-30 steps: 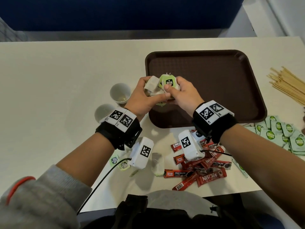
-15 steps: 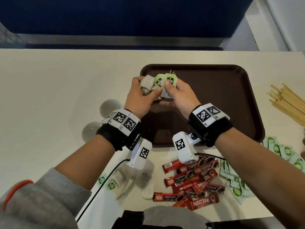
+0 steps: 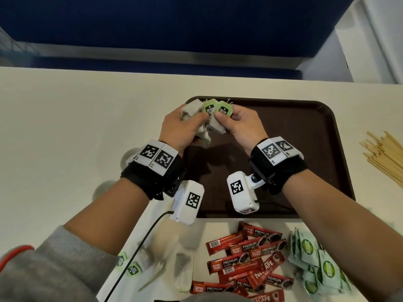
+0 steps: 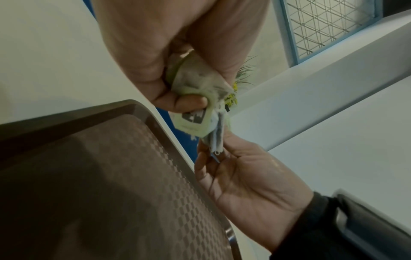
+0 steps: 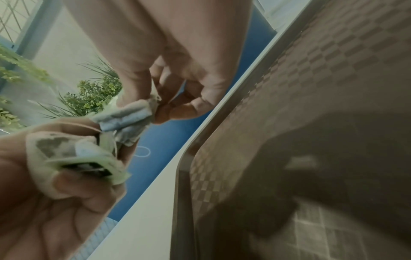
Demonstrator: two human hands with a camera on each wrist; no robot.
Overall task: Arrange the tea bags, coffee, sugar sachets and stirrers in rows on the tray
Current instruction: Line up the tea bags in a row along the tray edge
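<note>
Both hands hover over the far left corner of the brown tray (image 3: pixel 305 131). My left hand (image 3: pixel 183 125) grips a bunch of tea bags (image 3: pixel 193 110) with green tags; the same bunch (image 4: pixel 195 84) fills the left wrist view. My right hand (image 3: pixel 235 123) pinches one tea bag (image 3: pixel 224 111) at its green tag, drawn a little apart from the bunch; the right wrist view shows its pouch (image 5: pixel 131 114) between thumb and fingers. The tray (image 5: pixel 311 123) holds nothing. More tea bags (image 3: pixel 152 262) lie blurred on the table near me.
Red coffee sticks (image 3: pixel 246 258) are piled in front of the tray's near edge. Green sugar sachets (image 3: pixel 318 262) lie to their right. Wooden stirrers (image 3: pixel 386 155) lie right of the tray. Paper cups (image 3: pixel 128 155) stand left, mostly behind my left wrist.
Both hands moved with the tea bags toward the tray's far left corner. The right hand has pulled its tea bag slightly away from the left hand's bunch. The head view tilted.
</note>
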